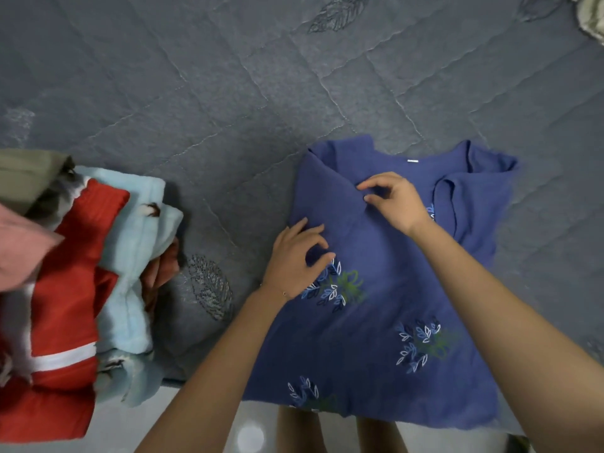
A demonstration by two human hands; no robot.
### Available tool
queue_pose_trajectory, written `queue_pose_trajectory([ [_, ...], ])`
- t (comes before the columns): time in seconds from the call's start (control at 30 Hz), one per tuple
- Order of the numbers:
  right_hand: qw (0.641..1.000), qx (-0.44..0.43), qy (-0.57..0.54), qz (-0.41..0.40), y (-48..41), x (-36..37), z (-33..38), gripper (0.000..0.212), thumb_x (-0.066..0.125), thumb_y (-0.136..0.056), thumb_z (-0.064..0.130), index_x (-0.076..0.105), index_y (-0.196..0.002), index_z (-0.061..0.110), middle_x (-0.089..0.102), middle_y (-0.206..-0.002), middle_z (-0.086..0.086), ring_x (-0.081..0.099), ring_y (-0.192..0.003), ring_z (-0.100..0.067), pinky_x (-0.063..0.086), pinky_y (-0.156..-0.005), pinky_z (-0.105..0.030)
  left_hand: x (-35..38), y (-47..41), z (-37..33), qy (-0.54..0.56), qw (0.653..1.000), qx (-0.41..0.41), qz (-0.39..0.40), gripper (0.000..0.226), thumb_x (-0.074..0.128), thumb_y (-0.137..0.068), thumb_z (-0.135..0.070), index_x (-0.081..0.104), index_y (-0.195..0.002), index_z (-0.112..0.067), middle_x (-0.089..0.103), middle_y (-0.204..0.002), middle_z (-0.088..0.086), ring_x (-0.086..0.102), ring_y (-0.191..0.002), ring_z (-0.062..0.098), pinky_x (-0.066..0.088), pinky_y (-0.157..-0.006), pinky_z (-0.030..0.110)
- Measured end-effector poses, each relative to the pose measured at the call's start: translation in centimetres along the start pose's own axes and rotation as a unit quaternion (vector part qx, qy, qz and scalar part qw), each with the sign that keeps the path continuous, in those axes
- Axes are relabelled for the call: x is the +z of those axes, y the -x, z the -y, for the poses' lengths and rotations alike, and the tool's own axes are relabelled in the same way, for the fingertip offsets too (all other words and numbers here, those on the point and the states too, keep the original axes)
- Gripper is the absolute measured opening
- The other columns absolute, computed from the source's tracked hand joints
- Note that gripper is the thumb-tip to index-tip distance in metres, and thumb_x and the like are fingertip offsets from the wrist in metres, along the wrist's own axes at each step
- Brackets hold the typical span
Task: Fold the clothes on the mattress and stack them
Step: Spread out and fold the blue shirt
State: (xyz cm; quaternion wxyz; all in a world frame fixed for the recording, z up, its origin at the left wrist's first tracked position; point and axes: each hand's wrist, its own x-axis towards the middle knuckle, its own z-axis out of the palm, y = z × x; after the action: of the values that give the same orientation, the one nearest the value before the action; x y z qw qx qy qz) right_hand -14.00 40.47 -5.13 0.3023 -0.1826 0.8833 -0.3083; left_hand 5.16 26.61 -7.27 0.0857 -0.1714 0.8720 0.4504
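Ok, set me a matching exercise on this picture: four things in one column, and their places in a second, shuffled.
Things
1. blue top
2. red garment
3. right hand
4. left hand

Places
A. at the picture's far left
B. pinching the folded-in sleeve near the neckline
C. spread on the mattress, middle right
D. resting on the top's left edge

Pairs: 1-C, 2-A, 3-B, 4-D
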Motion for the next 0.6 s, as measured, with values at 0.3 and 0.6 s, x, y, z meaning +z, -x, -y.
queue_pose_trajectory([
  [0.3,0.986,0.031,0.157,-0.035,7.8,0.4,-1.2,0.058,0.066,-0.091,0.030,0.046,-0.145,0.020,0.041,-0.149,-0.007,0.029,-0.141,-0.028,0.021,-0.116,-0.041,-1.5,1.3,-0.6,-0.173,0.983,0.053,-0.036,0.047,0.061,-0.093,-0.037,0.056,-0.135,-0.019,0.033,-0.155,0.005,0.020,-0.147,0.031,0.010,-0.118,0.050],
  [0.6,0.987,0.054,0.154,0.002,17.5,3.0,-4.1,0.067,0.062,-0.094,0.035,0.030,-0.153,0.028,0.020,-0.162,-0.001,0.009,-0.150,-0.025,0.006,-0.121,-0.041,1.0,5.9,-3.0,-0.206,0.976,0.065,-0.017,0.058,0.061,-0.093,-0.038,0.044,-0.145,-0.022,0.016,-0.160,0.009,0.014,-0.148,0.032,0.007,-0.118,0.051],
])
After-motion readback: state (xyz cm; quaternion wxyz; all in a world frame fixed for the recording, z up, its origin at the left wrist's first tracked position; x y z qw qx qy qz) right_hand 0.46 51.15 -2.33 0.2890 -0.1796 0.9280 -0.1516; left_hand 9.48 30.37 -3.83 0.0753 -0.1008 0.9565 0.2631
